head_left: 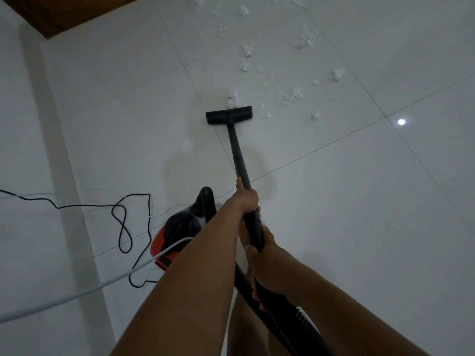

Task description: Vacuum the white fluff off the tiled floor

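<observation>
I hold a black vacuum wand (239,155) with both hands. My left hand (246,199) grips the tube higher up, and my right hand (264,255) grips it lower, near the ribbed hose (290,322). The flat black floor head (229,115) rests on the pale tiled floor (359,201). A clump of white fluff (233,98) lies right at the head's far edge. Several more tufts of fluff (291,95) are scattered beyond and to the right, up to the top of the view.
The red and black vacuum body (180,227) sits on the floor left of my arms. Its black power cord (123,222) loops across the tiles to the left. A white cable (77,296) crosses the lower left. Dark wooden furniture (64,11) fills the top-left corner.
</observation>
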### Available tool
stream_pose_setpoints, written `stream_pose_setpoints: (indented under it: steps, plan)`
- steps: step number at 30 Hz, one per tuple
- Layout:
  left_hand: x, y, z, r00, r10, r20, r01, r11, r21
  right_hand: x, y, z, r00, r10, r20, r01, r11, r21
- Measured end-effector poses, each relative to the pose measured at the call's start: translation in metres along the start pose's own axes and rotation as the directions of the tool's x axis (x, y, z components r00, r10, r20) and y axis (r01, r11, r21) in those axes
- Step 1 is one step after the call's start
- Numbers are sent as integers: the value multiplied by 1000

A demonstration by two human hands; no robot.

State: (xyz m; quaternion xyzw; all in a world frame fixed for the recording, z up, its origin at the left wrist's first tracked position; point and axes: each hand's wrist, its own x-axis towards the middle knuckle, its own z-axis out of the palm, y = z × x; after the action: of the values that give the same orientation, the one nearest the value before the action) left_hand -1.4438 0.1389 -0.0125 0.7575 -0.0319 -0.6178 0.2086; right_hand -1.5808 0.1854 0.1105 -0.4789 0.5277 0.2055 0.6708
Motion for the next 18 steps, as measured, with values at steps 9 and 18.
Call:
stream_pose_setpoints:
  steps: [9, 18]
  plan:
    - [29, 42, -24, 999, 32, 6, -31, 998, -50, 29, -46, -15, 999, -32, -22, 31, 998, -62]
    - [54, 86, -43, 999, 41, -10, -41, 999, -36, 52, -95, -36, 995, -49, -83, 40, 994, -105]
